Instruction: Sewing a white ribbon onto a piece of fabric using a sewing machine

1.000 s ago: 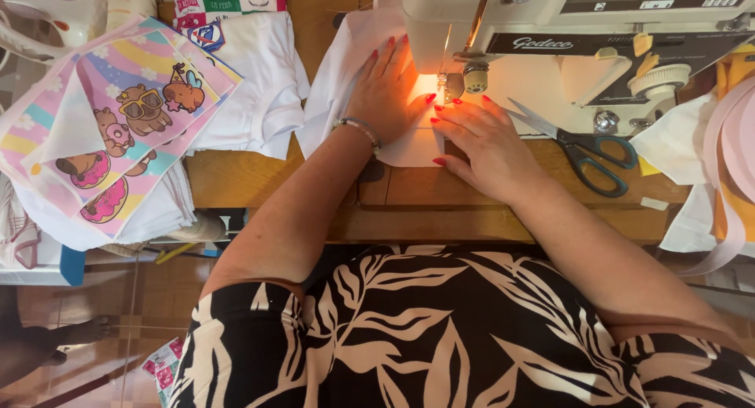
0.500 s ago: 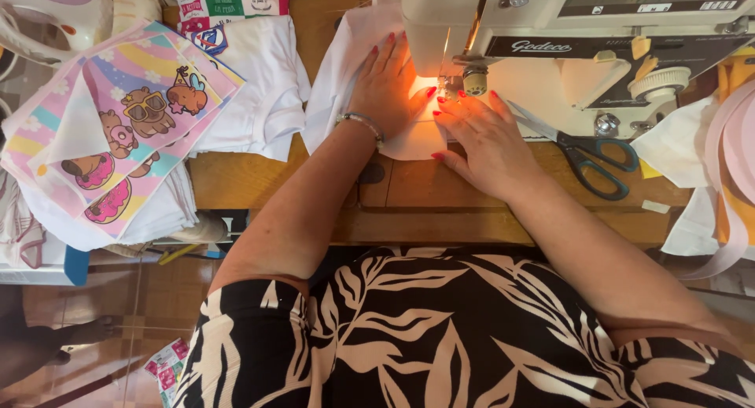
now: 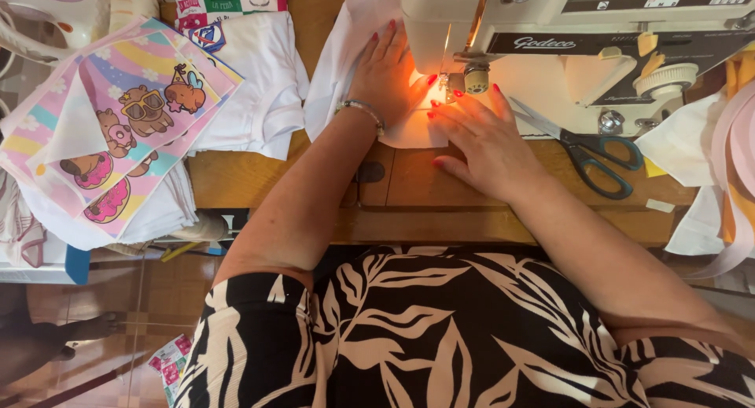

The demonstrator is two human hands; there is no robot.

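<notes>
My left hand (image 3: 387,71) lies flat on a piece of white fabric (image 3: 346,54), fingers spread, just left of the needle of a white sewing machine (image 3: 550,14). My right hand (image 3: 480,136) rests flat on the same fabric right of the needle, fingertips near the lit presser foot (image 3: 448,89). Neither hand grips anything; both press the cloth onto the wooden table (image 3: 409,188).
Scissors with dark teal handles (image 3: 586,152) lie on the table to the right. A stack of white cloth (image 3: 255,77) and pastel printed fabric with cartoon animals (image 3: 118,121) sits at left. Pink ribbon (image 3: 735,172) hangs at the right edge.
Both hands have slid slightly away from me with the fabric, toward the back of the machine. The view has shifted a little.
</notes>
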